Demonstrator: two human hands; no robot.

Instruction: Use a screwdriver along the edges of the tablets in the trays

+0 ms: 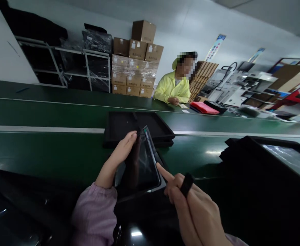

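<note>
A tablet-like device with a dark glossy screen lies tilted in front of me, clear film around its edges and a small green mark near its top corner. My left hand rests along its upper left side, fingers stretched out and together; the thumb's hold is hidden. My right hand is at the right side, its index fingertip touching the device's long edge. The other fingers of that hand are curled around a short black stick-like thing, whose kind I cannot make out.
Black trays are stacked just beyond the device. On the right stands another tray stack with a filmed panel on top. Across the green bench sits a person in yellow, beside red packets. Cartons stand behind.
</note>
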